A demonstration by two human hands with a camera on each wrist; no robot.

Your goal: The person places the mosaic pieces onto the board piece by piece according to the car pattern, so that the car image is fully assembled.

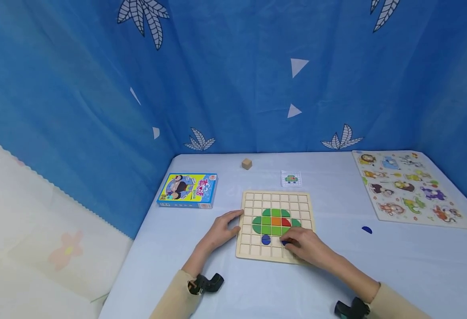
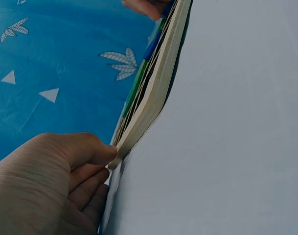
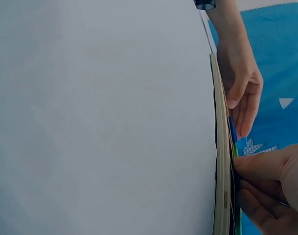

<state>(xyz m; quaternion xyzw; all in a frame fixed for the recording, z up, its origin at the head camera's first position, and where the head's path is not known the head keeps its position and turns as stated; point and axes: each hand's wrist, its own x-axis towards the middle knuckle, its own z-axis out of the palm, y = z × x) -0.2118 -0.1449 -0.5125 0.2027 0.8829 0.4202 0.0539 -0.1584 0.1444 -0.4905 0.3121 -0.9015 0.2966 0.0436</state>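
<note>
A square wooden grid board [image 1: 257, 251] lies on the table, with flat green pieces [image 1: 266, 229], an orange square [image 1: 276, 221] and a red piece [image 1: 286, 222] set in its cells. Two blue half-circles [image 1: 266, 239] together make a disc below the green ones. My right hand [image 1: 311, 248] pinches another blue half-circle tile [image 1: 284, 243] with thumb and fingertips over a lower cell, its fingers partly covering it. At the board's left side, my left hand [image 1: 219, 230] touches the edge with nearly straight index finger and thumb; the left wrist view shows the thumb [image 2: 97, 149] against the rim.
A loose blue half-circle [image 1: 367, 230] lies right of the board. Behind the board is a small pattern card [image 1: 291, 178], with a wooden cube [image 1: 247, 164] farther back. A boxed game [image 1: 187, 190] sits left; an animal picture board [image 1: 410, 188] lies right. Blue cloth [image 1: 233, 88] hangs behind.
</note>
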